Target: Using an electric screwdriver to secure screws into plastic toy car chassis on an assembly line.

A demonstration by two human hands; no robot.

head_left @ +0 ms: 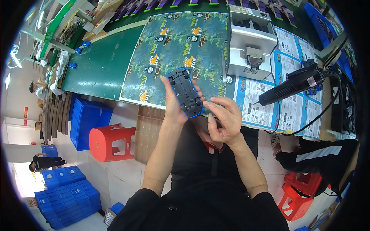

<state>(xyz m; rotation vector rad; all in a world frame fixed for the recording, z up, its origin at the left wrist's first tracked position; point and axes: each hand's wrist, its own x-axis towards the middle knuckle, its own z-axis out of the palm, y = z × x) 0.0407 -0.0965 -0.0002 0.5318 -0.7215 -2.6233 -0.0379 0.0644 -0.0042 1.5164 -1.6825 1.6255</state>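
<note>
A toy car (185, 92) lies upside down in my left hand (172, 106), its black underside and wheels facing up and a blue body edge showing around it. The left thumb runs along one side, and the fingertips come out on the other. Just right of the car's lower end is my right hand (229, 122), fingers bent and thumb apart from the index finger. Nothing shows between those fingertips; the palm is partly hidden. Further right, a black electric screwdriver (287, 86) points its thin bit toward my hands above the bench.
A metal box-shaped machine (252, 46) stands on the bench, which is covered with printed sheets (173, 50). The screwdriver's cable (335, 104) loops down at right. Left are a red stool (104, 144) and a blue bin (86, 123). Another person's leg (308, 158) is at right.
</note>
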